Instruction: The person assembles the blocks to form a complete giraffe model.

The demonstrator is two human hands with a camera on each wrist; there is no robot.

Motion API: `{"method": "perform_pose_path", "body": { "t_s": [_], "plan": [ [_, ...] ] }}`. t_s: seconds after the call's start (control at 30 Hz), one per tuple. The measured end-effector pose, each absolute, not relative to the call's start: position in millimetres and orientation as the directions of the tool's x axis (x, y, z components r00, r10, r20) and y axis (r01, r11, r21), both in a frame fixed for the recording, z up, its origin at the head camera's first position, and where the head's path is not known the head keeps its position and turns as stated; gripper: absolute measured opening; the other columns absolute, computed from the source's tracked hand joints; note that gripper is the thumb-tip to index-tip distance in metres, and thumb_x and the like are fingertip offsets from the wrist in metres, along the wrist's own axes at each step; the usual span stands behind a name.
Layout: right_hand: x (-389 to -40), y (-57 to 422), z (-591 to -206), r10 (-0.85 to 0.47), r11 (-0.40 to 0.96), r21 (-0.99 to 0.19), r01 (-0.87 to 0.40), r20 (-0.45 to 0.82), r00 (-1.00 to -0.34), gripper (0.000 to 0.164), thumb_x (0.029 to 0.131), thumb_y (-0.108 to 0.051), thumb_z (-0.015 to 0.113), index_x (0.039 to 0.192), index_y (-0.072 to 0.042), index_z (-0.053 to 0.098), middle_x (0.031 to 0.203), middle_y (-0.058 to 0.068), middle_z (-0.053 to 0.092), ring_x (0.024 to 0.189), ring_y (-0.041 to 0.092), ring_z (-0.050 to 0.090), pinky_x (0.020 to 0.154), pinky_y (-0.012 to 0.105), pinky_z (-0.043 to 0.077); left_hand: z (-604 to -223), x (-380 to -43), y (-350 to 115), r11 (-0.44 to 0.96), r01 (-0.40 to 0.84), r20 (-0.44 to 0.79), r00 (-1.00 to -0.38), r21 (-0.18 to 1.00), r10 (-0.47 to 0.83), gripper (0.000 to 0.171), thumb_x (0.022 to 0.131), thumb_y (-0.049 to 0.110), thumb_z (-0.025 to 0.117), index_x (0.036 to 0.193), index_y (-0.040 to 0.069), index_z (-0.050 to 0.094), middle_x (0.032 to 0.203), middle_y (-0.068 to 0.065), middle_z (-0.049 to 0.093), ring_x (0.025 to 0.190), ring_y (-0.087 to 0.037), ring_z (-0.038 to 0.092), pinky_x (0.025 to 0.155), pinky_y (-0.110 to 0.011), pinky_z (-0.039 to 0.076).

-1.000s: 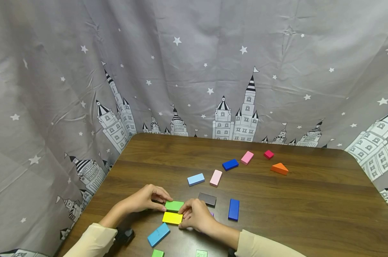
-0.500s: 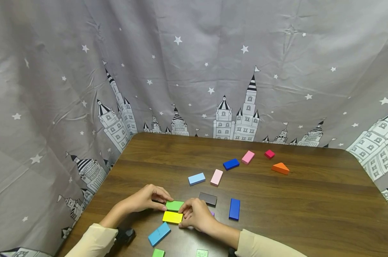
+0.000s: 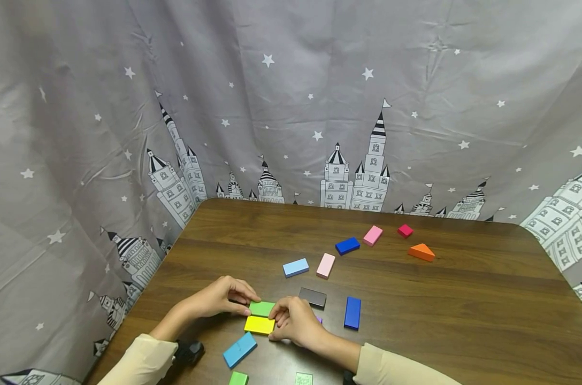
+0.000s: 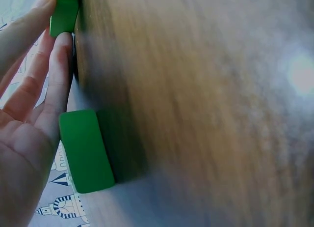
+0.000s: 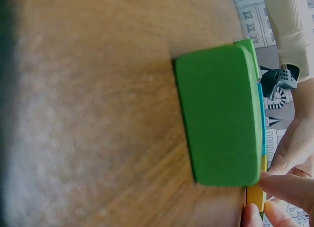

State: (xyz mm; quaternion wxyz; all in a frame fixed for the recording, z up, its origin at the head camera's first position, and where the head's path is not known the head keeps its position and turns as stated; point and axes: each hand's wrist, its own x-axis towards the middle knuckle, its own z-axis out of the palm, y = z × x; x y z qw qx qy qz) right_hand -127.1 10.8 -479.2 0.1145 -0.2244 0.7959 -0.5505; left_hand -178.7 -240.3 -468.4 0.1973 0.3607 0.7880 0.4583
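Note:
Side by side lie a green block (image 3: 262, 308) and, just nearer to me, a yellow block (image 3: 259, 325). My left hand (image 3: 219, 297) pinches the green block's left end between thumb and fingers. At the right end of the yellow block, my right hand (image 3: 298, 323) grips it, its index finger by the seam between the two blocks. The left wrist view shows the fingertips at the far green block (image 4: 65, 16), with yellow beyond. In the right wrist view the fingers hold the yellow block (image 5: 256, 193) beside a large green block (image 5: 218, 116) close to the camera.
A light blue block (image 3: 240, 349) and two green blocks, one plain (image 3: 238, 378) and one speckled (image 3: 304, 379), lie nearer me. A black block (image 3: 312, 298) and partly hidden purple block (image 3: 319, 320) lie by my right hand. Blue, pink, red and orange (image 3: 421, 252) blocks lie farther off.

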Motion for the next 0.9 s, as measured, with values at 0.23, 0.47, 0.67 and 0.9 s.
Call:
{"method": "perform_pose_path", "body": {
  "t_s": [0.23, 0.47, 0.67, 0.9],
  "plan": [
    [-126.0, 11.1, -479.2, -0.48, 0.284, -0.934, -0.216, 0.056, -0.875, 0.031, 0.059, 0.011, 0.089, 0.08, 0.0, 0.069, 0.069, 0.004, 0.062, 0.059, 0.002, 0.054, 0.056, 0.017, 0.051, -470.9, -178.2, -241.1, 0.335, 0.386, 0.009, -0.667, 0.86, 0.745, 0.029, 0.087, 0.007, 0.077, 0.113, -0.003, 0.073, 0.11, -0.012, 0.071, 0.099, -0.016, 0.067, 0.085, -0.033, 0.057],
    [-125.1, 9.6, -481.2, -0.474, 0.28, -0.934, -0.22, 0.064, -0.878, 0.031, 0.059, 0.012, 0.089, 0.079, 0.0, 0.068, 0.068, 0.003, 0.062, 0.059, 0.002, 0.053, 0.056, 0.017, 0.051, -469.7, -176.4, -241.2, 0.335, 0.402, 0.021, -0.666, 0.852, 0.746, 0.029, 0.086, 0.006, 0.078, 0.113, -0.003, 0.073, 0.109, -0.013, 0.071, 0.098, -0.02, 0.067, 0.085, -0.033, 0.057],
    [-124.9, 9.8, -481.0, -0.477, 0.281, -0.932, -0.228, 0.07, -0.876, 0.031, 0.059, 0.012, 0.089, 0.078, 0.0, 0.068, 0.067, 0.003, 0.062, 0.058, 0.001, 0.053, 0.056, 0.017, 0.051, -470.5, -175.7, -241.4, 0.327, 0.408, 0.03, -0.663, 0.852, 0.748, 0.028, 0.087, 0.005, 0.077, 0.113, -0.004, 0.073, 0.11, -0.014, 0.071, 0.1, -0.02, 0.067, 0.085, -0.034, 0.057],
    [-125.4, 10.4, -480.2, -0.48, 0.275, -0.936, -0.22, 0.065, -0.875, 0.031, 0.059, 0.012, 0.089, 0.078, 0.0, 0.068, 0.068, 0.004, 0.061, 0.058, 0.002, 0.053, 0.055, 0.017, 0.051, -471.7, -176.0, -242.2, 0.315, 0.416, 0.038, -0.652, 0.853, 0.758, 0.029, 0.088, 0.004, 0.075, 0.115, -0.005, 0.072, 0.112, -0.014, 0.07, 0.103, -0.021, 0.067, 0.086, -0.036, 0.057]
  ]
}}
